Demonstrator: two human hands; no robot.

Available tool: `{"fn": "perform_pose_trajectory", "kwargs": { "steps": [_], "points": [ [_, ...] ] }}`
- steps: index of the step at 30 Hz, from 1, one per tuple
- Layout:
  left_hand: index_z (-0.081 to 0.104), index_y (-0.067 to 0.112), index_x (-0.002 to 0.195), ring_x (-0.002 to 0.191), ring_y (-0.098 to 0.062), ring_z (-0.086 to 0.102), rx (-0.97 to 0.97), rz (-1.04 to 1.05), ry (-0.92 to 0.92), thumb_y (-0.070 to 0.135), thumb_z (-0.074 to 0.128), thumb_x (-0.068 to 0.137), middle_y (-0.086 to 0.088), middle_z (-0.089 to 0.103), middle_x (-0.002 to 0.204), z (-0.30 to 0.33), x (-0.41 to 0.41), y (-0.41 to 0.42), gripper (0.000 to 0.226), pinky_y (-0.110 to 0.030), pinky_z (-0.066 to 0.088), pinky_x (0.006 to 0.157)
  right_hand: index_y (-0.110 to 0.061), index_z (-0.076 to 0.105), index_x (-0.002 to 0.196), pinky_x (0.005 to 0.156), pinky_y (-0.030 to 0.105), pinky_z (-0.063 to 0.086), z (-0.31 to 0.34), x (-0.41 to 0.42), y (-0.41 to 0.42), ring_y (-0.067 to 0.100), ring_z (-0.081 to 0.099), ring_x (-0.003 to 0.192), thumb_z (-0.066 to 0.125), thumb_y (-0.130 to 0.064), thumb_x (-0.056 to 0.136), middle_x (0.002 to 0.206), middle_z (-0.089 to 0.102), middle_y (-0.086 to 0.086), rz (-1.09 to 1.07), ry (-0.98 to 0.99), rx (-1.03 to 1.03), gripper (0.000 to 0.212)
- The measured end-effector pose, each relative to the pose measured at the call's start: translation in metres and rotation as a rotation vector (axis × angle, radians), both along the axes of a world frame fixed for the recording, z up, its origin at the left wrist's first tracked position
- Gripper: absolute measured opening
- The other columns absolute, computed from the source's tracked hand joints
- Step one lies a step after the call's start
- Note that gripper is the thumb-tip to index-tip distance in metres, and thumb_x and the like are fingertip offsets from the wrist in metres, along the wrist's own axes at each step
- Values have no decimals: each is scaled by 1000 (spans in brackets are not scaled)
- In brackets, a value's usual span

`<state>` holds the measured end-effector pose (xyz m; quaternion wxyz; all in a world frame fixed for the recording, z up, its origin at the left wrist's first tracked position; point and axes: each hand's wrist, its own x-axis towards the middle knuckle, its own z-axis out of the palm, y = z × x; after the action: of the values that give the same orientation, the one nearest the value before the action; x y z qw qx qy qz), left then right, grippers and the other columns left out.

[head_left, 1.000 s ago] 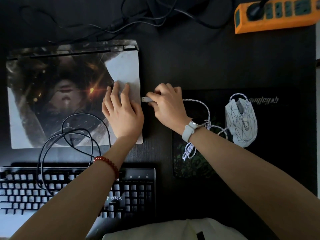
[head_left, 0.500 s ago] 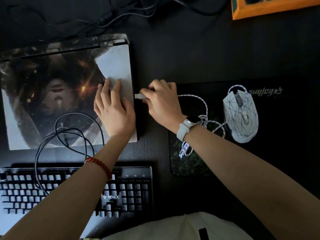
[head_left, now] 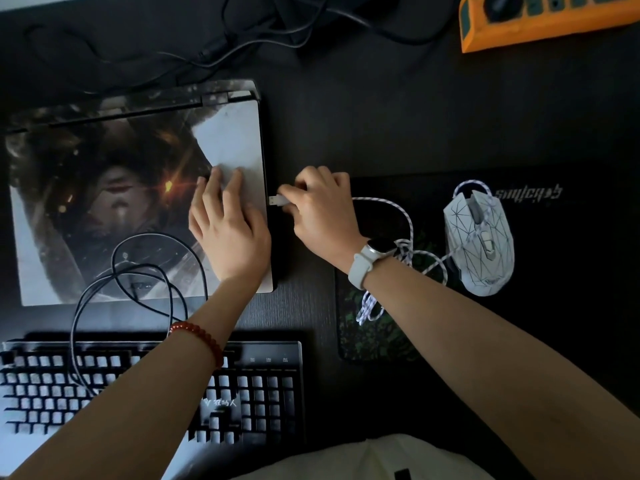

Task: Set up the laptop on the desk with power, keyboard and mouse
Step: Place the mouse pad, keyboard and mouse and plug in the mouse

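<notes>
The closed laptop [head_left: 104, 188], its lid covered by a dark picture, lies at the left of the desk. My left hand [head_left: 230, 233] rests flat on the lid near its right edge. My right hand [head_left: 322, 209] pinches the white USB plug [head_left: 277, 200] of the mouse cable, and the plug's metal tip touches the laptop's right side. The white braided cable [head_left: 403, 220] runs back to a white patterned mouse [head_left: 479, 237] on the black mouse pad [head_left: 571, 271]. A black keyboard [head_left: 263, 386] lies in front of the laptop, with its black cable [head_left: 156, 268] looped over the lid.
An orange power strip [head_left: 550, 20] with one black plug in it sits at the back right. Black power cables [head_left: 277, 36] tangle behind the laptop. Something pale lies at the bottom edge, below the keyboard [head_left: 363, 459].
The plug in my right hand has moved left until it meets the laptop's side. My left hand has stayed on the lid. The view has shifted slightly.
</notes>
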<state>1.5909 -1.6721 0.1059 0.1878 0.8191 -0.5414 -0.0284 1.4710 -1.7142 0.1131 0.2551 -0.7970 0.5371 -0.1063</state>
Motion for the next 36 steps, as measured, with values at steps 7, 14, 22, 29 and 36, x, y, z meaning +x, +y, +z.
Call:
{"fn": "perform_pose_trajectory", "kwargs": {
  "steps": [7, 14, 22, 29, 36],
  "points": [
    [56, 12, 123, 130, -33, 38, -25, -12, 1, 17, 39, 82, -13, 50, 135, 1, 1, 0, 44, -46, 24, 106, -20, 66, 107, 78, 35, 22, 3, -11, -6, 24, 47, 100, 46, -25, 93, 102, 59, 4, -3, -4, 18, 24],
    [55, 13, 124, 130, -33, 38, -17, -24, -4, 18, 39, 83, -13, 50, 135, -1, 2, 1, 44, -46, 25, 106, -18, 60, 99, 84, 36, 22, 5, -4, -9, 19, 53, 92, 50, -20, 91, 90, 67, -1, -82, -149, 124, 13],
    [55, 12, 124, 131, -33, 37, 0, -25, 5, 18, 39, 84, -13, 49, 136, 3, 1, 0, 44, -45, 24, 106, -15, 61, 97, 87, 36, 20, 6, -4, -3, 21, 52, 94, 50, -18, 91, 89, 66, 0, -69, -142, 113, 13],
    [56, 10, 123, 131, -34, 37, 7, -25, 12, 14, 44, 81, -14, 49, 136, 6, -1, 0, 44, -46, 24, 106, -12, 58, 103, 93, 38, 20, 2, -3, 10, 25, 52, 97, 58, -19, 86, 98, 66, 2, -6, -93, 56, 18],
    [56, 10, 123, 131, -34, 37, 14, -29, 10, 16, 41, 82, -14, 49, 136, 6, 0, 0, 44, -47, 24, 107, -15, 63, 102, 89, 38, 25, 0, -2, 10, 26, 51, 100, 58, -14, 83, 100, 61, 4, -29, -62, -16, 19]
  ]
}}
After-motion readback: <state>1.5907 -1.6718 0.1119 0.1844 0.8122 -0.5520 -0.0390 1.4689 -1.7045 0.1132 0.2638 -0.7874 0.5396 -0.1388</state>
